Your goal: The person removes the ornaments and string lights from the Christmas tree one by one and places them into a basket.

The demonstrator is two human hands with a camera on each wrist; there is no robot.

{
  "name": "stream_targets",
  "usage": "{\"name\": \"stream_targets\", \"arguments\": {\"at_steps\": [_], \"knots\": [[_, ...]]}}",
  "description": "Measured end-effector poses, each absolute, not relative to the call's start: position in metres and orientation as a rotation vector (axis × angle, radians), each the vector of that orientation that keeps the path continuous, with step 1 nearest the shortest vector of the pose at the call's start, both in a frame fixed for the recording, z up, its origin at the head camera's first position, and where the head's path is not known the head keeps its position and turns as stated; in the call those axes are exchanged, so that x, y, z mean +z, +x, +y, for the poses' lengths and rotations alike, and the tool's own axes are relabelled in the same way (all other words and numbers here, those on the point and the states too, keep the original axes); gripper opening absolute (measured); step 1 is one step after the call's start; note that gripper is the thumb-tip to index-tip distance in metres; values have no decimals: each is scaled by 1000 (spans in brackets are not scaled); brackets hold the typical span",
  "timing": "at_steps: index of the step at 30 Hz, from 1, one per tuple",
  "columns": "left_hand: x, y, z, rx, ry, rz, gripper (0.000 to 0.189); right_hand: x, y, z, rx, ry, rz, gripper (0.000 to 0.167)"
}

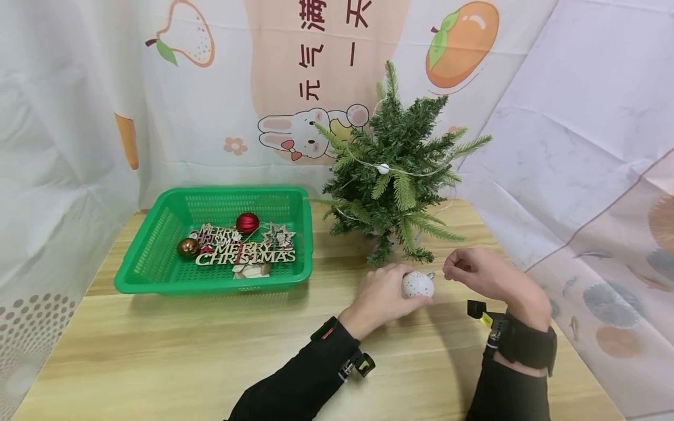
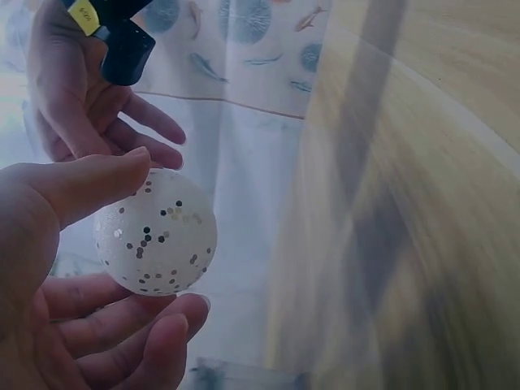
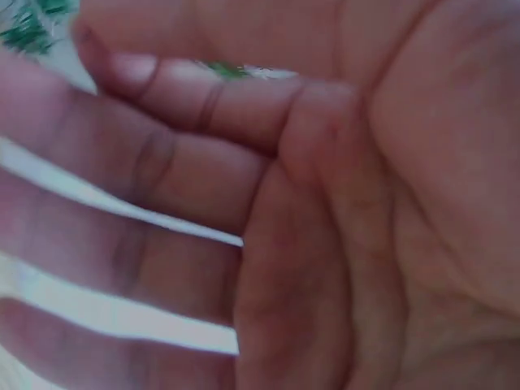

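In the head view my left hand [image 1: 383,295] grips a white Christmas ball [image 1: 418,285] dotted with shiny specks, its metal cap pointing right. The left wrist view shows the ball [image 2: 158,236] between the thumb above and the fingers below. My right hand [image 1: 481,273] hovers just right of the cap, its fingers loosely bent. Spread, relaxed fingers [image 3: 195,179] fill the right wrist view, thumb near the index finger, with nothing seen between them. Behind both hands stands a small Christmas tree [image 1: 397,158] with a wire string and a white bead [image 1: 383,169].
At the left is a green plastic basket [image 1: 213,287] holding a red ball [image 1: 247,223], a brown ball [image 1: 188,248], wooden Merry Christmas signs [image 1: 244,254] and a star-shaped ornament [image 1: 278,235]. Printed cloth [image 1: 200,128] hangs behind the wooden table [image 1: 158,351].
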State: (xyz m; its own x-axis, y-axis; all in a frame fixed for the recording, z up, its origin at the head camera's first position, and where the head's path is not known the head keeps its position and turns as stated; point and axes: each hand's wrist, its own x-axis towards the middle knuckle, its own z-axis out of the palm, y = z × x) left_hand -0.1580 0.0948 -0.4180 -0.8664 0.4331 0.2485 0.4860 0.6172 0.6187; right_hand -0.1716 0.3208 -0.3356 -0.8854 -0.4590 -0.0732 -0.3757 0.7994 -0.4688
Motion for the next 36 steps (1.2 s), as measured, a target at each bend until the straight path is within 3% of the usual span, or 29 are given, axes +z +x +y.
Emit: {"name": "stream_targets", "arguments": {"at_steps": [14,25,30,36], "knots": [[-378,-132,30,-969,-928,-2603,58,-319,-150,292,-944,-1073,2800,6],[-348,-125,-42,-850,-1148,-2523,61,-322,-155,243,-1342,-1498,2757,39],[-332,-126,-83,-824,-1290,-2468,62,-330,-157,215,-1396,-1747,2736,32],[-314,-130,-132,-768,-1172,-2485,60,-340,-155,187,-1230,-1826,2709,27]]}}
